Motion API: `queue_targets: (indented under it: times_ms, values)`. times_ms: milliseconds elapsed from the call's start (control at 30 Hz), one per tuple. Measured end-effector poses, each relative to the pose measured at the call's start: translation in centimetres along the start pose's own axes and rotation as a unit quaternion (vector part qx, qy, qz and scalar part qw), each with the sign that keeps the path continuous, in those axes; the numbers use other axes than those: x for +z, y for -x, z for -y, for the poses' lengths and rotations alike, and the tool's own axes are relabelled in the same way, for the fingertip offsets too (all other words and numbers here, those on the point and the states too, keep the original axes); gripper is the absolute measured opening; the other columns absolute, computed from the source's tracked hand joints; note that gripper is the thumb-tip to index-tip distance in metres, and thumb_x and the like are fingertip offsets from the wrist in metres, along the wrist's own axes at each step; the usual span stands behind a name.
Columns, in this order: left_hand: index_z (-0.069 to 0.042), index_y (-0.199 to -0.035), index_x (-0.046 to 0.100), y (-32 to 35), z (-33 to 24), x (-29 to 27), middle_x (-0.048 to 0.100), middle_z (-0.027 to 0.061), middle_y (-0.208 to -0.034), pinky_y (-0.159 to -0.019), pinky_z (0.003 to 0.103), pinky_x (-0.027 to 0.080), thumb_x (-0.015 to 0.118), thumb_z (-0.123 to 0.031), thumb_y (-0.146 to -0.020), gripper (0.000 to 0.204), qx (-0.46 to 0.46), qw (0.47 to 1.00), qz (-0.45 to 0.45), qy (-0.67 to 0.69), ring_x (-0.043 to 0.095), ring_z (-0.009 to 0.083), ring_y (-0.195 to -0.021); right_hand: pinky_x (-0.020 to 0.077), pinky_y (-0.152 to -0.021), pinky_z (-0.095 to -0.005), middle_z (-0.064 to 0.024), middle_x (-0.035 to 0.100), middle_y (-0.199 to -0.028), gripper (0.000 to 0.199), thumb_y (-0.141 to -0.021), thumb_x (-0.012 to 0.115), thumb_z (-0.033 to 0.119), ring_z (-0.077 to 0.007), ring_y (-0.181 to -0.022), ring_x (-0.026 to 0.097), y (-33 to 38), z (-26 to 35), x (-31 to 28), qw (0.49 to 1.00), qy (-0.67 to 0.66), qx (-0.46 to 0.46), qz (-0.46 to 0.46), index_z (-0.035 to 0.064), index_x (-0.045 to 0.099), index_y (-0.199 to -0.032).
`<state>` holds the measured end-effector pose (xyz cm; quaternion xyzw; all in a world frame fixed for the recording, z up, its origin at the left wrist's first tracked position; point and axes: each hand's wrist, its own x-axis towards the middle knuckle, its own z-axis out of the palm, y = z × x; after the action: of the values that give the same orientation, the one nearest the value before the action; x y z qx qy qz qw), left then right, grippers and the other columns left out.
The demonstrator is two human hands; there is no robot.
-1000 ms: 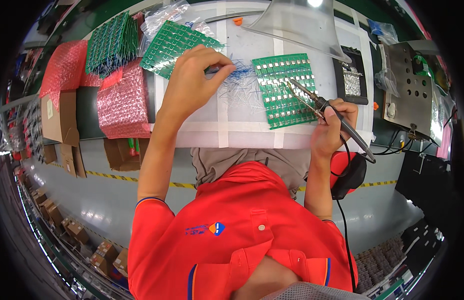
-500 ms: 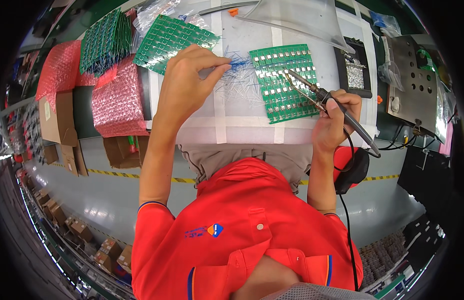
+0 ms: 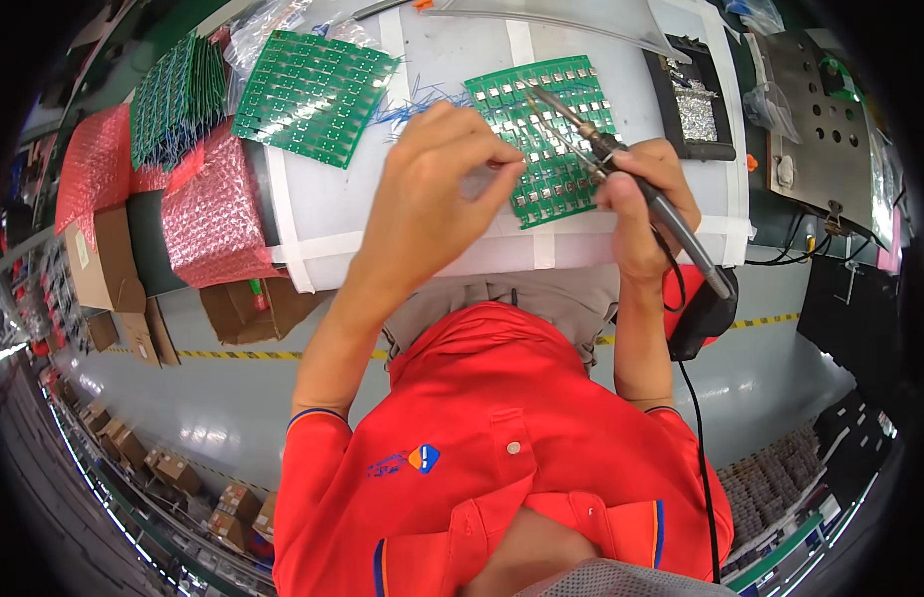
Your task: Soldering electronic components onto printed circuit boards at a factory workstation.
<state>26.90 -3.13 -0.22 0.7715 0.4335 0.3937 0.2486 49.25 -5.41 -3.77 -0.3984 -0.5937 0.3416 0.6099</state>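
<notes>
A green circuit board panel with rows of small silvery parts lies on the white work surface. At its left edge my left hand is pinched shut, thumb against forefinger; whatever is between the fingertips is too small to make out. My right hand grips a dark soldering iron, with a thin metal tube alongside its tip. The iron's tip points over the upper middle of the panel. Thin blue wires lie beyond my left hand, which partly hides the pile. Another green panel lies to the left.
Stacked green panels with blue wires rest on pink bubble wrap at the left. A black tray of silvery bits stands at the right, near a perforated metal box. The iron's black cord hangs down beside me.
My left hand has moved right, from the wire pile to the panel's left edge, still pinched. My right hand keeps the soldering iron over the panel. The whole view has shifted slightly.
</notes>
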Motion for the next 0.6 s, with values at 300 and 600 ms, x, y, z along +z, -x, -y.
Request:
queue_targets:
  times_ms: [300, 600]
  values:
    - [-0.003, -0.081, 0.072, -0.3, -0.6, 2.4, 0.063, 0.0064, -0.079, -0.076, 0.040, 0.046, 0.081, -0.002, -0.076, 0.011, 0.025, 1.000, -0.002, -0.005, 0.058, 0.0277, -0.082, 0.0553, -0.076, -0.0297, -0.0125, 0.067, -0.102, 0.043, -0.079, 0.084, -0.004, -0.0211, -0.088, 0.068, -0.6, 0.4, 0.9, 0.997, 0.057, -0.004, 0.052, 0.0007, 0.070, -0.119]
    - [-0.003, -0.082, 0.072, 0.1, -0.8, 2.4, 0.064, 0.0058, -0.079, -0.076, 0.040, 0.047, 0.081, -0.002, -0.076, 0.011, 0.018, 1.000, -0.001, 0.003, 0.058, 0.0276, -0.083, 0.0546, -0.074, -0.0298, -0.0123, 0.067, -0.098, 0.042, -0.076, 0.080, -0.008, -0.0216, -0.086, 0.067, -0.9, 0.4, 1.0, 0.992, 0.107, -0.025, 0.063, 0.0019, 0.072, -0.116]
